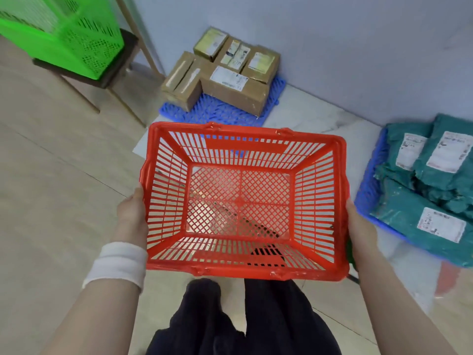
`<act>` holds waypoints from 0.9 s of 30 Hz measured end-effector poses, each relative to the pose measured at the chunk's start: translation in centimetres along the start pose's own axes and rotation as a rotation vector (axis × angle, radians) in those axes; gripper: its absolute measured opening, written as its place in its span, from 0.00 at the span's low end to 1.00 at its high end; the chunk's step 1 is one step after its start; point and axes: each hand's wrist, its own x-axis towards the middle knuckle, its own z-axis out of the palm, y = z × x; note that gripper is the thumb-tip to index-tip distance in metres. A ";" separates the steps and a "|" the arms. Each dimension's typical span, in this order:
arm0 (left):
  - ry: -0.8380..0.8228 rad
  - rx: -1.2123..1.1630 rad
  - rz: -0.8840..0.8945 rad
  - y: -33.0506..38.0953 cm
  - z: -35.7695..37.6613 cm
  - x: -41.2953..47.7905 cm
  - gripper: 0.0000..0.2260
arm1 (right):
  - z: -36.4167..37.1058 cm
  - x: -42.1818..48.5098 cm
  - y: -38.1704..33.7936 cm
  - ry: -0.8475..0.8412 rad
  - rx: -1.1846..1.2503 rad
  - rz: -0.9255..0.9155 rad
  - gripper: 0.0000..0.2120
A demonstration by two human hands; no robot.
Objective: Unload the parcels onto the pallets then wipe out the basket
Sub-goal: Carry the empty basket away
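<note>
I hold a red plastic basket (320, 147) in front of me, above the floor, with nothing inside it. My left hand (131, 208) grips its left side and my right hand (359, 226) grips its right side; the fingers are hidden under the basket. Several cardboard parcels (231, 85) sit on a blue pallet (212, 112) against the wall ahead. Several teal bagged parcels (430, 190) with white labels lie on a second blue pallet (368, 190) at the right.
A green plastic basket (64, 34) stands on a dark stool (102, 78) at the upper left. The grey wall (358, 47) runs behind both pallets. Pale tiled floor (56, 175) spreads to the left. My dark trousers (243, 324) show below the basket.
</note>
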 end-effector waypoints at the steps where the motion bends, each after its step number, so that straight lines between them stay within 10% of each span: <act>1: 0.007 -0.027 0.002 0.0 -1.9 0.5 0.18 | 1.0 -1.3 -0.3 -0.021 0.022 0.001 0.36; 13: 0.185 -0.379 0.014 -0.9 -29.9 7.9 0.24 | 18.2 -20.8 -5.7 -0.217 -0.037 -0.261 0.36; 27: 0.230 -0.690 0.130 15.1 -43.9 16.9 0.20 | 35.7 -33.2 -24.5 -0.290 0.029 -0.477 0.37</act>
